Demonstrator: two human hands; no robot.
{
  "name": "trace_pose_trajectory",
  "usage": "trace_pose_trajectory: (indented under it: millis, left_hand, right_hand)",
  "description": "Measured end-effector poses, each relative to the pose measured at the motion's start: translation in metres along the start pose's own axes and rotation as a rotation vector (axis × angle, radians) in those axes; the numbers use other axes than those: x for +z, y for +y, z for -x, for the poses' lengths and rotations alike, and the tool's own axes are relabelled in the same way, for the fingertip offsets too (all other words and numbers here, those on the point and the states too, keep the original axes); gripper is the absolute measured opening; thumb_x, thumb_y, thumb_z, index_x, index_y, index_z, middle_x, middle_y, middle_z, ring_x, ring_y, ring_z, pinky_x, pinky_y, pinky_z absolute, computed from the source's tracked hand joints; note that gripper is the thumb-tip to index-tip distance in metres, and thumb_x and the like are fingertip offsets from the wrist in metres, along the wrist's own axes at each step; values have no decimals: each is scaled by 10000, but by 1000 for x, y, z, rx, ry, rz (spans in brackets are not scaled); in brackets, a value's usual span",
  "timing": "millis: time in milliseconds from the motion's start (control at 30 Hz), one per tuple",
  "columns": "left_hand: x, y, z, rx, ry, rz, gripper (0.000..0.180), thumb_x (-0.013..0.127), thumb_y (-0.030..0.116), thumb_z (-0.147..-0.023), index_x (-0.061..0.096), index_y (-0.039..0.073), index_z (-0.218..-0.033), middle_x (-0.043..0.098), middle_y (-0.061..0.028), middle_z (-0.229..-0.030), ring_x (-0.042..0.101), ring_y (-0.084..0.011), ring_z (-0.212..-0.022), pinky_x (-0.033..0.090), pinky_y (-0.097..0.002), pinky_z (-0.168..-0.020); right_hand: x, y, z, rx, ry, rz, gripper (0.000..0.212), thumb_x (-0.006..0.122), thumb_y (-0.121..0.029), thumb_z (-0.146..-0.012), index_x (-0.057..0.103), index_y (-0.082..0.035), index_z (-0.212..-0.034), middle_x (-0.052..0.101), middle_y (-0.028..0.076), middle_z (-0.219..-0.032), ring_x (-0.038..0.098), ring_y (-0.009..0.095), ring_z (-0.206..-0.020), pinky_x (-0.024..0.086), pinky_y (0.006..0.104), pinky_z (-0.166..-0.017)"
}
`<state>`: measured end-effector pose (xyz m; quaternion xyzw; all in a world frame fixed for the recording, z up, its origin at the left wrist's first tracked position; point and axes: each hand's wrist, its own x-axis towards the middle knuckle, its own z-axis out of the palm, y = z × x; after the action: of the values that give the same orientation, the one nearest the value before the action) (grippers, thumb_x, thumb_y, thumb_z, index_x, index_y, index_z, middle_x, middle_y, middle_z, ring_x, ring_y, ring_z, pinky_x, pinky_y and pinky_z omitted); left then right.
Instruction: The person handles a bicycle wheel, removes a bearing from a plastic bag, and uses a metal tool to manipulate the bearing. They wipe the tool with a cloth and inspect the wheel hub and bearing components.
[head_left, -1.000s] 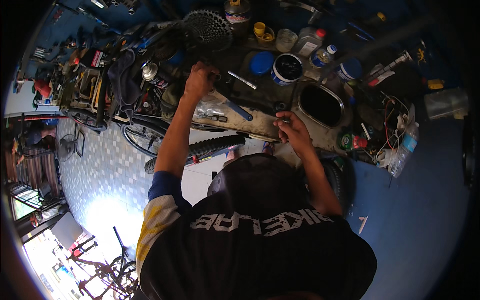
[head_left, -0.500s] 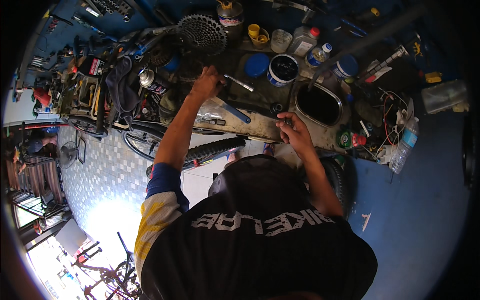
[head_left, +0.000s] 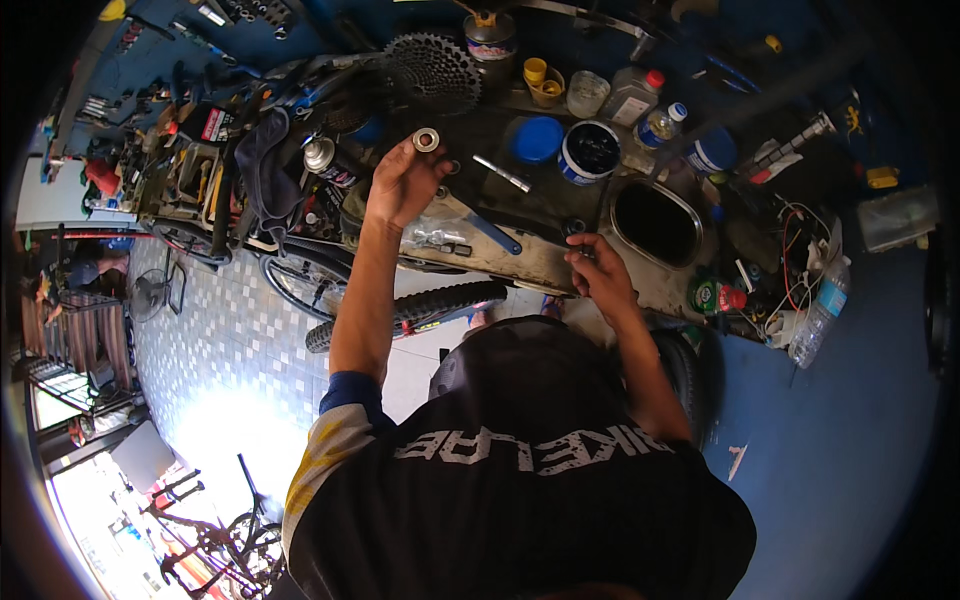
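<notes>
Between the fingertips of my left hand (head_left: 402, 185) is a small metal ring (head_left: 426, 131), bearing-like, with its round hole facing up. My right hand (head_left: 606, 278) is closed in a pinch at the bench's front edge; a small dark thing shows at its fingertips, too small to name. Just beyond those fingers a dark round socket-like piece (head_left: 573, 227) rests on the bench. A shiny metal rod-shaped tool (head_left: 501, 173) lies between my hands. Nearer the edge lies a blue-handled tool (head_left: 493, 236), beside a clear plastic bag (head_left: 432, 234).
On the bench stand an open tub of dark grease (head_left: 590, 153), its blue lid (head_left: 538, 139), bottles, a spray can (head_left: 320, 155) and an oval-rimmed basin (head_left: 657, 223). A large cassette (head_left: 432, 72) sits at the back. Below the front edge is a bicycle tire (head_left: 450, 302).
My left hand has come up from the bench top and turned, and the metal ring now shows in its fingers. My right hand stays near the edge, still pinched. The whole view has shifted slightly.
</notes>
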<state>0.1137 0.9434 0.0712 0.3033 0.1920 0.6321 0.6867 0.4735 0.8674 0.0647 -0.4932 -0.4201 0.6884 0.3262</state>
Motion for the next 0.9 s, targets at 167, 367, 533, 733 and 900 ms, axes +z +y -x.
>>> trace_pose_trajectory:
  millis: [167, 367, 533, 733, 900]
  left_hand:
    - [33, 14, 12, 32, -57, -27, 349, 715, 313, -995, 673, 34, -1201, 650, -49, -1171, 586, -192, -1095, 471, -410, -950]
    - [40, 19, 19, 33, -55, -31, 493, 736, 340, -978, 623, -33, -1279, 619, -88, -1183, 571, -218, -1079, 469, -399, -937]
    - [40, 21, 20, 25, -88, -76, 482, 748, 322, -971, 630, -26, -1283, 632, -82, -1199, 572, -218, -1102, 469, -406, -945]
    - [23, 19, 18, -37, 21, -242, 413, 729, 299, -992, 648, -9, -1254, 648, -51, -1194, 591, -175, -1090, 476, -383, -942]
    - [-29, 13, 4, 1, 208, -1202, 211, 770, 222, -942, 755, 44, -1053, 643, -70, -1145, 588, -232, -1060, 480, -375, -923]
  right_hand:
    - [0, 1, -6, 23, -54, 19, 288, 608, -135, -1032, 571, -86, -1314, 631, 49, -1077, 524, 54, -702, 397, 215, -566]
    - [7, -4, -2, 37, -35, 2, 266, 623, -133, -1031, 596, -83, -1290, 631, 4, -934, 521, 54, -691, 393, 224, -569]
    - [5, 0, -3, 25, -39, 28, 268, 616, -133, -1035, 589, -76, -1295, 647, 24, -994, 525, 49, -690, 404, 217, -568]
    - [1, 3, -2, 9, -72, 2, 279, 601, -124, -1028, 580, -96, -1305, 652, 31, -1081, 533, 40, -706, 413, 200, -573]
    - [-2, 5, 1, -13, -70, 14, 283, 597, -128, -1032, 582, -84, -1311, 657, 36, -1094, 539, 41, -708, 420, 206, -574]
